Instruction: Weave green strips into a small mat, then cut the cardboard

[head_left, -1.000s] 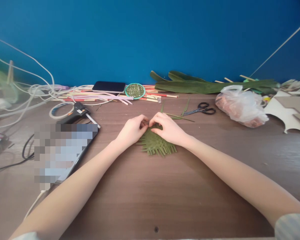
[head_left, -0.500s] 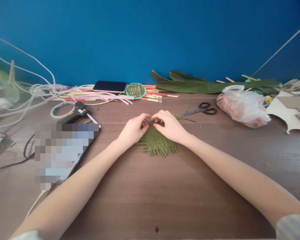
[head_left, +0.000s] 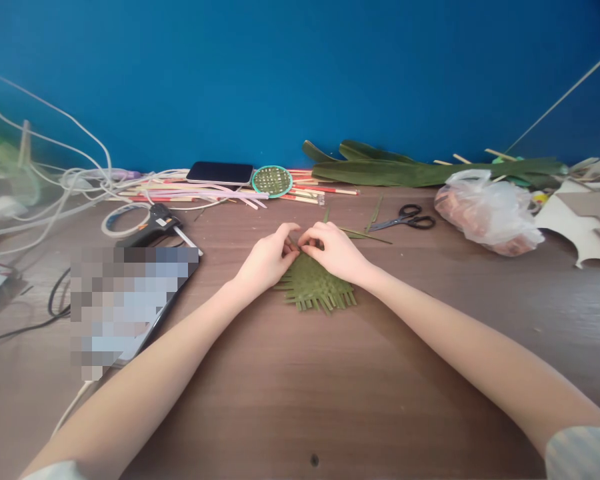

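Note:
A small mat woven from green leaf strips [head_left: 314, 287] lies flat on the brown wooden table [head_left: 300, 387]. My left hand [head_left: 267, 259] and my right hand [head_left: 334, 251] meet at the mat's far edge, fingertips pinched together on the strip ends there. Both hands rest partly on the mat and hide its upper part. Loose strip ends stick out along the near edge.
Black scissors [head_left: 405, 218] and loose green strips lie right of my hands, a plastic bag [head_left: 487, 211] further right. Long green leaves [head_left: 420, 171], a phone [head_left: 220, 173], a round woven coaster [head_left: 271, 181], sticks and cables line the wall. A glue gun [head_left: 153, 225] and a tablet [head_left: 130, 300] sit left.
My fingertips have shifted slightly along the mat's far edge, pinching closer together. The mat stays where it was.

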Demonstrator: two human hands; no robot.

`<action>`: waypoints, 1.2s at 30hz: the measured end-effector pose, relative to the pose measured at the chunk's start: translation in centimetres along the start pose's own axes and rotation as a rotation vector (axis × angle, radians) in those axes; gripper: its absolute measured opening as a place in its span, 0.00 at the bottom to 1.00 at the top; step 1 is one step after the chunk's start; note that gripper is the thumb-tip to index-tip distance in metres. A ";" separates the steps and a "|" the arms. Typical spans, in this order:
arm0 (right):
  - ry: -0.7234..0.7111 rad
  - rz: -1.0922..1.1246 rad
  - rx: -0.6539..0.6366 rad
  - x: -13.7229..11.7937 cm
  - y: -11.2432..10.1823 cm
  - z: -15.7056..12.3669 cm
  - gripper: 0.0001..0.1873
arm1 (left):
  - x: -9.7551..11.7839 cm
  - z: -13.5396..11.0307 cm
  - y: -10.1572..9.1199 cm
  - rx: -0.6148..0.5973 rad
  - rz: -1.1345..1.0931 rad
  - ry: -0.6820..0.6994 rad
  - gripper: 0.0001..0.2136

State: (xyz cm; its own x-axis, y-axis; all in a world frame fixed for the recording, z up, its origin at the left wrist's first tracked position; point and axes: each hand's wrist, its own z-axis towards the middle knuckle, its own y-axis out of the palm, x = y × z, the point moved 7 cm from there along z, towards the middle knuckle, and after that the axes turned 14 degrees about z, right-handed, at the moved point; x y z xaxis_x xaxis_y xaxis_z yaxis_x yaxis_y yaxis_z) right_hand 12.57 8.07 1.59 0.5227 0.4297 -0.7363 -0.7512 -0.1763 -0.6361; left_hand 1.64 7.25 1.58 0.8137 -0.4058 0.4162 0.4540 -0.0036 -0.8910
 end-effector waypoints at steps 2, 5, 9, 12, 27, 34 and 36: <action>0.005 -0.001 0.000 0.1 0.0 0.0 0.04 | 0.0 0.0 0.0 0.003 -0.006 -0.007 0.17; -0.002 0.017 -0.001 0.1 -0.1 0.0 0.03 | -0.1 -0.1 -0.1 0.014 -0.026 -0.022 0.17; 0.005 0.049 -0.013 0.1 -0.2 -0.1 0.02 | -0.2 -0.1 -0.2 0.029 -0.061 -0.024 0.17; -0.002 0.054 -0.015 -0.1 -0.3 -0.1 0.02 | -0.2 -0.2 -0.2 0.037 -0.067 -0.014 0.17; -0.037 0.155 -0.011 -0.1 -0.6 0.0 0.02 | 0.0 -0.4 -0.3 0.040 -0.093 0.001 0.34; 0.036 0.154 0.032 0.3 -1.4 -0.1 0.06 | 0.0 -0.4 -0.3 0.018 -0.073 -0.002 0.30; 0.046 0.134 0.036 0.3 -1.5 -0.1 0.05 | 0.0 -0.4 -0.3 0.012 -0.061 0.008 0.28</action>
State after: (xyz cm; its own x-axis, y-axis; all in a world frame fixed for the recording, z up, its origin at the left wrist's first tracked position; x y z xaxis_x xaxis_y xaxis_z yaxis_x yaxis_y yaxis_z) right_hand 13.87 8.37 2.26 0.4343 0.3632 -0.8243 -0.8290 -0.1968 -0.5235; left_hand 1.38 6.91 1.82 0.7816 -0.4128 0.4677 0.5068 -0.0170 -0.8619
